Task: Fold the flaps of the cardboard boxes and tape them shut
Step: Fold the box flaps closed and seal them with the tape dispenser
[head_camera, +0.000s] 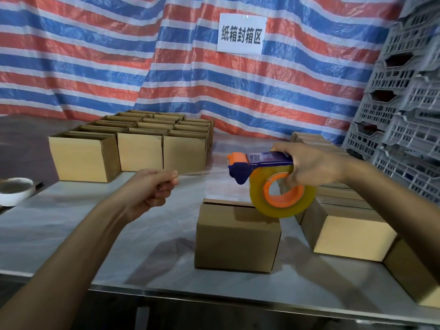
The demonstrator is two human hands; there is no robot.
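Note:
A small cardboard box [235, 241] stands in the middle of the table with its top flaps folded down. Above it my right hand [307, 166] grips a blue and orange tape dispenser [264, 172] loaded with a roll of clear tape [283, 194]. A thin strip of clear tape [202, 173] stretches left from the dispenser's mouth. My left hand [152, 186] pinches the strip's free end, held in the air left of the box.
Several open boxes [133, 146] stand in rows at the back left. More boxes [345, 225] sit along the right side. A white bowl [15, 190] is at the left edge. Grey plastic crates [402, 103] are stacked at the right. The table's front edge [214, 296] runs below.

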